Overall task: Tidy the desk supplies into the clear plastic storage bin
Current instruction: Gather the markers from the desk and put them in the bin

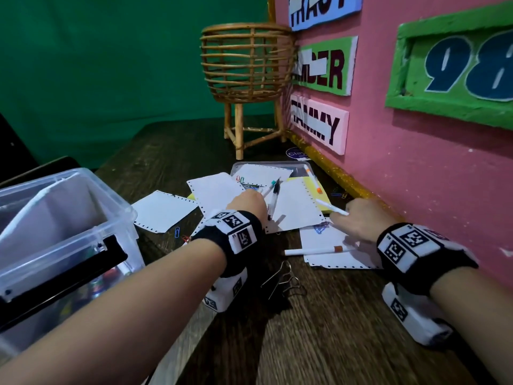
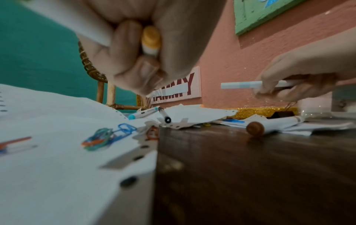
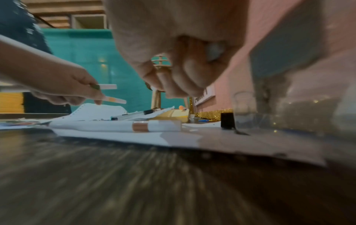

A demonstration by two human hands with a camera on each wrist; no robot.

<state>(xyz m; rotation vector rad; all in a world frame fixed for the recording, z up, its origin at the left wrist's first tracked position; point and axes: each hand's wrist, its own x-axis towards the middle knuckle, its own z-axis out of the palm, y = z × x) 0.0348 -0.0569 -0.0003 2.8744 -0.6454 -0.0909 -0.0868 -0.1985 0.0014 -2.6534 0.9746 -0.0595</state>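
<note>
The clear plastic bin [image 1: 91, 232] stands open at the left with supplies inside. My left hand [image 1: 247, 200] hovers over the scattered papers [image 1: 163, 209] and grips two white markers; one has a yellow cap [image 2: 151, 39]. My right hand [image 1: 352, 215], near the pink board, pinches a white marker [image 1: 331, 209] with a pale blue band. A white marker with a brown band [image 1: 313, 250] lies on paper between my wrists. Two pens [image 1: 273, 193] and an orange-tipped marker [image 1: 312, 179] lie farther back.
A wicker basket on legs [image 1: 247, 65] stands at the back. The pink board [image 1: 416, 168] walls off the right side. Binder clips [image 1: 286, 279] and coloured paper clips [image 1: 177, 232] lie on the dark wooden desk. A shallow clear tray [image 1: 238, 166] sits under some papers.
</note>
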